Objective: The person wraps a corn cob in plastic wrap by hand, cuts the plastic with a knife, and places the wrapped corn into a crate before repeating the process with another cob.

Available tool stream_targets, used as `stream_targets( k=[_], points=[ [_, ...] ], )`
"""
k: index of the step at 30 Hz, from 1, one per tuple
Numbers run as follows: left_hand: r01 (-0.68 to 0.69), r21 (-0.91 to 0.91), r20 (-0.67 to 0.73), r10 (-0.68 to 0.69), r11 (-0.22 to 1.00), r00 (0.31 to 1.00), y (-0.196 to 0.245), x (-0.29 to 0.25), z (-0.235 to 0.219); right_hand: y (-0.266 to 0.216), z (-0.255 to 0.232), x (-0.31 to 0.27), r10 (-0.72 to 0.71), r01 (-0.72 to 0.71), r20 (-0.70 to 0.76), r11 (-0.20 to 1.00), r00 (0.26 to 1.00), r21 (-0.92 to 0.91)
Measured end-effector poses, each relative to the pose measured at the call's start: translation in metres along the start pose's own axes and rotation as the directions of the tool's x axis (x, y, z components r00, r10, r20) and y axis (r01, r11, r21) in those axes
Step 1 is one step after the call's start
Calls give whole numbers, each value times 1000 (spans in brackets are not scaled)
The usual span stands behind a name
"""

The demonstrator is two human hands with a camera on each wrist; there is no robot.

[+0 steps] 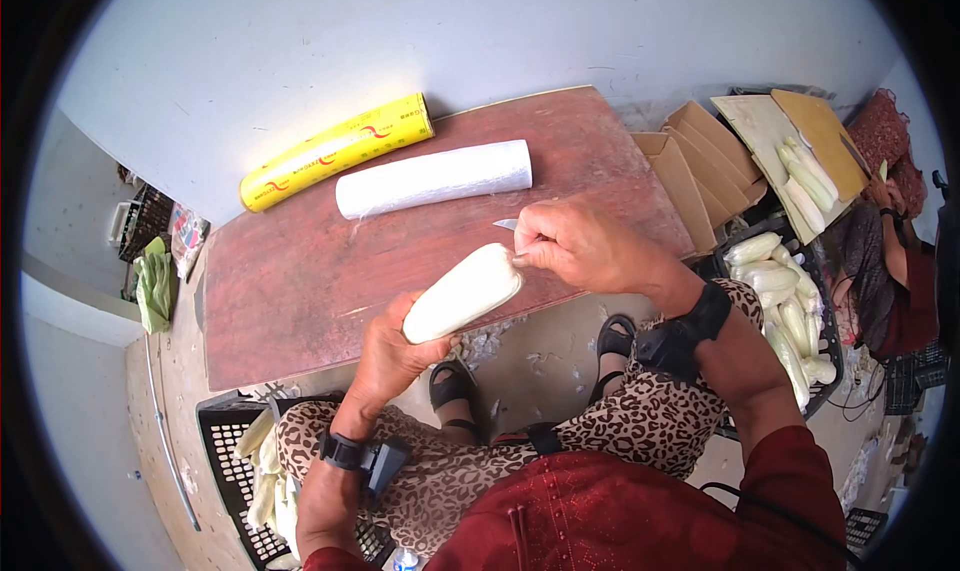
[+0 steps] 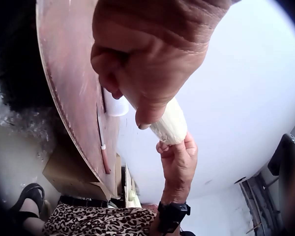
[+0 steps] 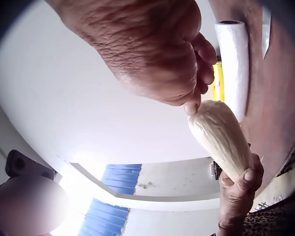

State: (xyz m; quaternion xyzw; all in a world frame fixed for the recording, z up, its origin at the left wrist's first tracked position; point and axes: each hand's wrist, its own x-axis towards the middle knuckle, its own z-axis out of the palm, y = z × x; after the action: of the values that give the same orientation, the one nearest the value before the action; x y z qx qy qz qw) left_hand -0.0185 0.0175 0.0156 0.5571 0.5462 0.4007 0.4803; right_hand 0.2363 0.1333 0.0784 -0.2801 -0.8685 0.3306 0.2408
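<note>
A long pale vegetable with a glossy, wrinkled surface is held tilted above the table's near edge. Its lower end is gripped by the left hand, thumb on one side. At the upper end, the right hand pinches the tip with thumb and curled fingers. In the right wrist view the right thumb meets the end of the vegetable; the exact thing pinched is too small to tell. A knife lies on the table in the left wrist view; in the head view the right hand mostly hides it.
A white film roll and a yellow tube lie at the back of the reddish table. Cardboard boxes stand right. Crates of pale vegetables flank the legs, one at right. Another person sits far right.
</note>
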Motion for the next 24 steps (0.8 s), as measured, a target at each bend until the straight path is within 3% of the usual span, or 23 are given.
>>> stream_targets(
  k=[3,6,12,14,17,24],
  points=[
    [-21,73,20,19,997,1000,4,-1,-2,2,-5,-1,67,-84,139,989,988,121],
    [116,-76,175,-101,990,979,7,-2,-9,1,-4,-2,60,-105,149,944,987,312],
    [229,-187,264,-176,955,948,8,-6,-12,-2,-4,-2,102,-237,263,797,959,556],
    [206,-123,280,-165,971,946,9,-6,-13,2,2,-2,80,-241,263,705,962,667],
    [203,-90,301,-167,975,939,13,-7,-12,-9,-4,-5,105,-309,329,682,938,663],
    [310,-210,305,-240,927,922,21,-8,-9,-2,4,-5,8,-95,125,699,992,708]
  ],
)
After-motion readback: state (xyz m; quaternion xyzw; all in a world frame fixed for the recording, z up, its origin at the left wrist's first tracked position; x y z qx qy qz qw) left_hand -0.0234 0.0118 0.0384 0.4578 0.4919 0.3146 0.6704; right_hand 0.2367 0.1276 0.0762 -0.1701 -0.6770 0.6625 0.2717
